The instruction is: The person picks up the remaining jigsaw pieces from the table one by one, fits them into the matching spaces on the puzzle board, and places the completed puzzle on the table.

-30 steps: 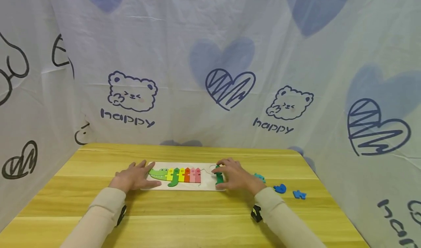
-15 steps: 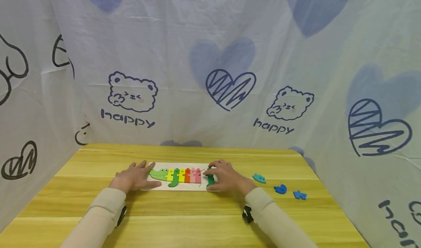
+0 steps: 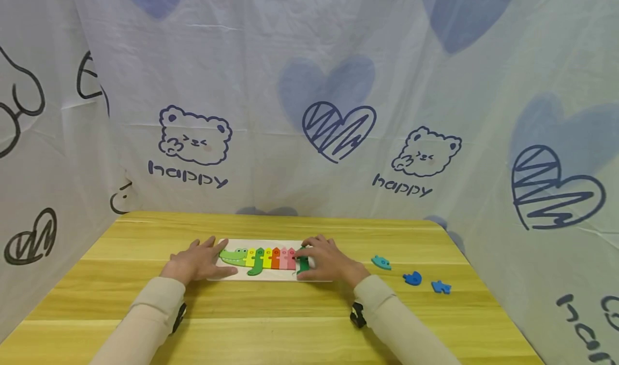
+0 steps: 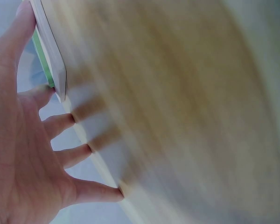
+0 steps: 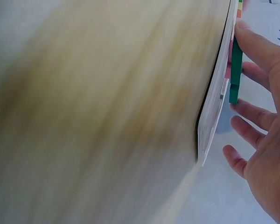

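Observation:
A pale wooden puzzle board [image 3: 278, 275] lies on the table, carrying a crocodile of coloured pieces: a green head [image 3: 234, 256], then yellow, green, orange and pink strips. My left hand [image 3: 198, 260] has its fingers spread at the board's left end; thumb and index finger touch the board, while the other fingertips rest on the table in the left wrist view. My right hand [image 3: 331, 260] pinches a dark green puzzle piece [image 5: 235, 74] by its ends, thumb on one side and fingers on the other. It is held over the board beside the pink strips [image 3: 287, 258], slightly raised in the right wrist view.
Right of the board lie a teal puzzle piece [image 3: 381, 263], a rounded blue piece [image 3: 412, 278] and another blue piece [image 3: 441, 287]. The wooden table [image 3: 271, 322] ends at a printed cloth backdrop [image 3: 261, 85], which also hangs along both sides.
My right hand has moved left with the dark green puzzle piece, from the board's right end to beside the pink strips. The left hand has stayed in place.

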A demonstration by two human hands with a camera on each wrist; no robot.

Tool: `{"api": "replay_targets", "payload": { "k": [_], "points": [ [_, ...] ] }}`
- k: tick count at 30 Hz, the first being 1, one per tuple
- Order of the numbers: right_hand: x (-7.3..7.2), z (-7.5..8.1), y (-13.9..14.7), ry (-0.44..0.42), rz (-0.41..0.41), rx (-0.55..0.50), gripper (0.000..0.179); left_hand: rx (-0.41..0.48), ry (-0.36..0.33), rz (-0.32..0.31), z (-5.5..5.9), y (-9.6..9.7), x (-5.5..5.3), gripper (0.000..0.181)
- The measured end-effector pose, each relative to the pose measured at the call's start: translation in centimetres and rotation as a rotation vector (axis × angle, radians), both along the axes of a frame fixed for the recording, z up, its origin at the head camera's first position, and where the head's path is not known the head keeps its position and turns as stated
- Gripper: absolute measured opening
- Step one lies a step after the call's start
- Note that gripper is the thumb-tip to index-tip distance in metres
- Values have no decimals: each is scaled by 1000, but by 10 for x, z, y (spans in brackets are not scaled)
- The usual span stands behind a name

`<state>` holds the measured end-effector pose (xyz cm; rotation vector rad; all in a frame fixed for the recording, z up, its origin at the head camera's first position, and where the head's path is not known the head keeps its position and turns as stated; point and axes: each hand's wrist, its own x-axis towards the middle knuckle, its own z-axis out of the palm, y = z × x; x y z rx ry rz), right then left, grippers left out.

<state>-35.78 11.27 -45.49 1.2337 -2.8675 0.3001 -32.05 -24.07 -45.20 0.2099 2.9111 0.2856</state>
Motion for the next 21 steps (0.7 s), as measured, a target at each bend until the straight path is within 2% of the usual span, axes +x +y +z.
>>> {"api": "replay_targets", "payload": {
  "k": [21],
  "points": [
    [0,1,-5,-19,-14,3,57,-4,-5,-1,1,1,0,106]
  ]
}}
